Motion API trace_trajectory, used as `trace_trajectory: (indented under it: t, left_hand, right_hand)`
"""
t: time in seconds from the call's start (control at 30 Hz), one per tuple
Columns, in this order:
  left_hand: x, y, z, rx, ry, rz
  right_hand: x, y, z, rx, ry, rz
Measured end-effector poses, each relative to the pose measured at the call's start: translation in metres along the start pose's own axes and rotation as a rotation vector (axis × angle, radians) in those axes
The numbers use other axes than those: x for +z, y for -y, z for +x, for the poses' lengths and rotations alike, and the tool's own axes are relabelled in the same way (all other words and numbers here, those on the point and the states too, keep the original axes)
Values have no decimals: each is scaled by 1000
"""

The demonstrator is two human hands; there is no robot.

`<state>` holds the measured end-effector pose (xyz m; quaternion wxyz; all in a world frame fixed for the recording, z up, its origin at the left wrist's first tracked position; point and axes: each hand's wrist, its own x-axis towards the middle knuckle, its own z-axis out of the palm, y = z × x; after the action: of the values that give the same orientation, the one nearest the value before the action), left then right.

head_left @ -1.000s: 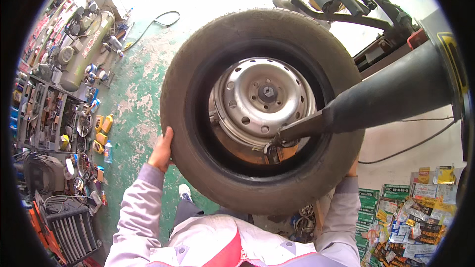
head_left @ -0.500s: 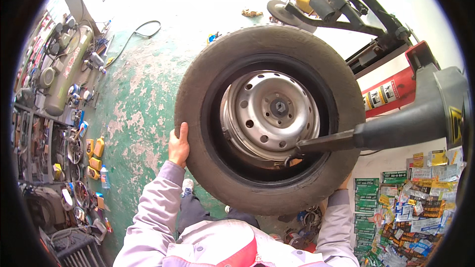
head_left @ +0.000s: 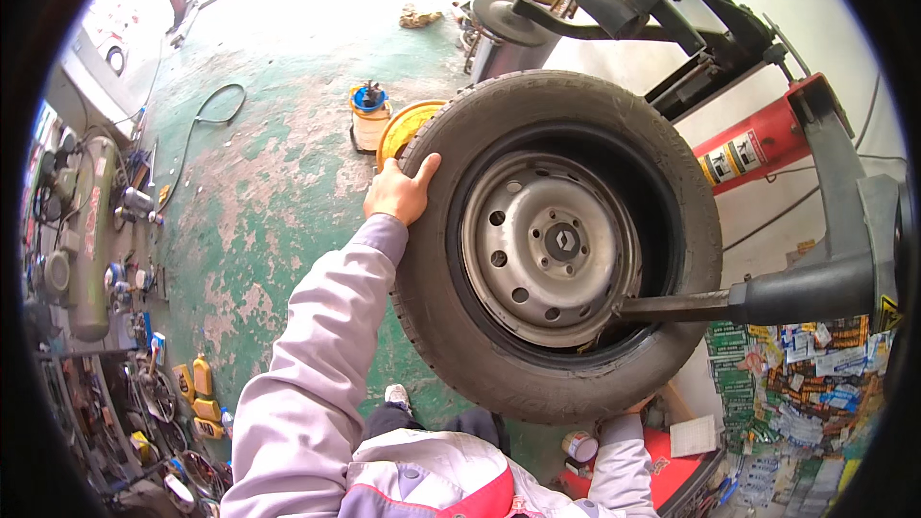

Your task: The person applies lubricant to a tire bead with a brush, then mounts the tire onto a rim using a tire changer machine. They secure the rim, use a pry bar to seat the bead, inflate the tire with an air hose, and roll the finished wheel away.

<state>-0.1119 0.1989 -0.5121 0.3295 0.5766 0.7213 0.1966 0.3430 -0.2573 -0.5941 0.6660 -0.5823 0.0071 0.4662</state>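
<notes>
On ribbed rubber tyre (head_left: 561, 393), left hand (head_left: 400, 191) grips.

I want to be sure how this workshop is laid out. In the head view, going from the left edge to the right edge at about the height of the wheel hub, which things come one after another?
Air compressor tank → worn green floor → left hand on the tyre → steel rim → grey machine arm.

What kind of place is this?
Most likely a tyre or car repair workshop: a tyre on a steel wheel at a red tyre machine, tools along the green floor.
</notes>
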Motion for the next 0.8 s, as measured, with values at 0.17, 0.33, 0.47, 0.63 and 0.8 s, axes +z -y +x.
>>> trace_trajectory:
  t: [0.17, 0.33, 0.47, 0.63, 0.8]
  left_hand:
    - [-4, -9, 8, 73, 3, 28]
    - [-2, -3, 8, 122, -57, -75]
    - [-2, -4, 7, 93, -44, -20]
    - [-4, -22, 18, 150, -89, 4]
    - [0, -44, 36, 192, -65, 150]
  right_hand:
    - [25, -24, -19, -110, 15, 154]
    - [29, -27, -28, -176, 45, 221]
    - [31, -29, -31, -207, 83, 260]
    - [31, -42, -39, -232, 137, 349]
    - [26, -69, -48, -233, 154, 424]
